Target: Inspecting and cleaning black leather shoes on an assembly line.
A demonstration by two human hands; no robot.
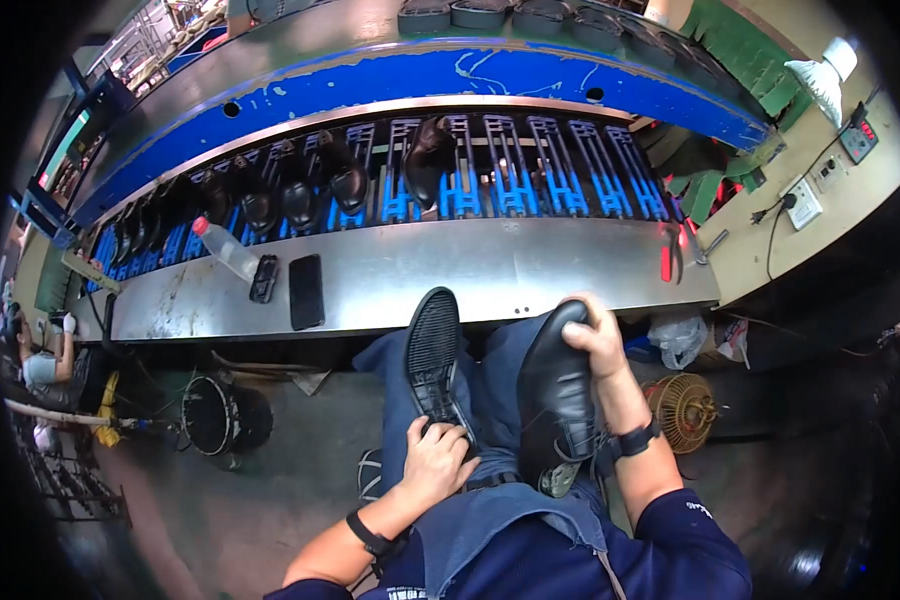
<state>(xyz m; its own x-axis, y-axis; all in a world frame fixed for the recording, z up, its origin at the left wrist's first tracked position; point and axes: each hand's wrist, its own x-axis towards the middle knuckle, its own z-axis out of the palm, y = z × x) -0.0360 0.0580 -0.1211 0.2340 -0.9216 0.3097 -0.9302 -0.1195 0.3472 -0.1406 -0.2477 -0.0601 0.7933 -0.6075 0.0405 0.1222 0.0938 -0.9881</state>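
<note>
A black shoe sole [433, 345] stands over my left thigh, its ribbed tread facing me. My left hand [436, 462] is closed on its heel end, fingers curled over the edge. Over my right thigh is a black leather shoe [553, 390], toe pointing away and creased across the front. My right hand [597, 338] grips it at the toe, thumb on top and the other fingers round the right side. The two pieces are apart. Whether an upper is attached behind the sole is hidden.
A steel ledge [400, 275] ahead carries a phone [306, 291], a small black device [263, 278], a bottle [227, 249] and red-handled pincers [668, 252]. Beyond, black shoes [346, 180] sit on a blue-barred conveyor [515, 190]. A bucket [220, 415] stands left; a round wire-guarded object [682, 410] right.
</note>
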